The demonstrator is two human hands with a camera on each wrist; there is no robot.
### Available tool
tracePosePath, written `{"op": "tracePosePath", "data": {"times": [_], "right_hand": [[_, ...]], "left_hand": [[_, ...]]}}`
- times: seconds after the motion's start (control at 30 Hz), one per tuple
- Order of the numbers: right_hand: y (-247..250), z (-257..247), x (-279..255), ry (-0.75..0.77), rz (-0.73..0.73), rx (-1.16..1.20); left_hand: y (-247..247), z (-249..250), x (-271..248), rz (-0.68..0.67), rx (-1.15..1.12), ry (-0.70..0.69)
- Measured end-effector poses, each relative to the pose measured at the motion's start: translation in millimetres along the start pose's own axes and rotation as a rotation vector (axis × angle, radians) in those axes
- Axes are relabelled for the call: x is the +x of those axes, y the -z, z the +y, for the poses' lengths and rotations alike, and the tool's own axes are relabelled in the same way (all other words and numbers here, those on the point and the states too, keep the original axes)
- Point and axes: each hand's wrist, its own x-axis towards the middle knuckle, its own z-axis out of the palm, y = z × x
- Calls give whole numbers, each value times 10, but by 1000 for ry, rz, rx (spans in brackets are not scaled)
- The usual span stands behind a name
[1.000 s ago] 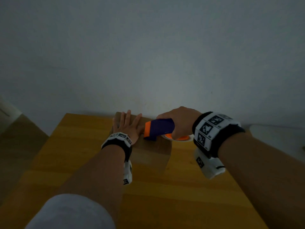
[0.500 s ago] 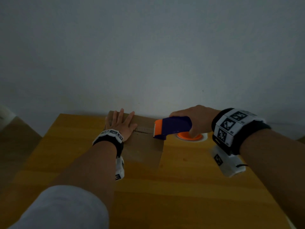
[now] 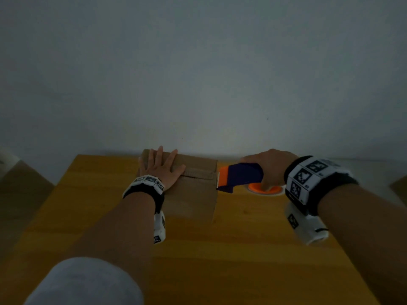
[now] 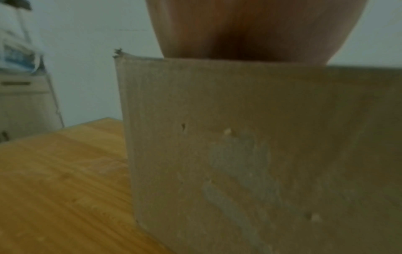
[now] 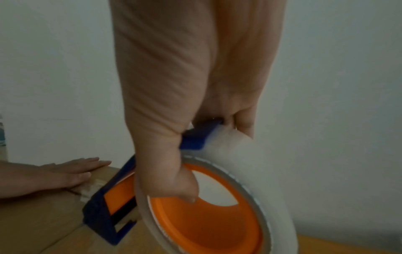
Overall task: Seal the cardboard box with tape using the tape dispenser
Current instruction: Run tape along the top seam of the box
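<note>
A: Where is the cardboard box [image 3: 193,190]?

B: It stands on the wooden counter [image 3: 253,249], near the far edge by the pale wall [image 3: 198,73]. It is matte brown, square-cornered, with a frayed upper corner and small dents on its near side in the left wrist view.

A: And the left hand [image 3: 160,167]?

B: It lies flat on the box top, fingers straight and spread, palm pressing the left part of the lid. Just right of the thumb runs the seam between the flaps.

A: The right hand [image 3: 269,168]?

B: Its grip is clamped on the tape dispenser [image 3: 240,176]: fingers wrap over the dark blue plastic body and the thumb hooks into the smooth orange hub. Ahead of that grip, the orange front plate and blue frame sit at the box's right top edge. Whether they touch the cardboard, I cannot tell.

A: The tape itself?

B: A roll of clear tape [image 5: 250,154] rings the hub, cloudy and glossy, right under the palm.
</note>
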Motion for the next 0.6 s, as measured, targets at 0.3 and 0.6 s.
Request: {"op": "tracePosePath", "data": {"times": [0.3,0.6], "right_hand": [[-175,52,55,-62,12,2],[-260,28,65,-123,-28,37]], "left_hand": [[-186,780,-60,78,50,-261],[30,198,80,-12,51,-126]]}}
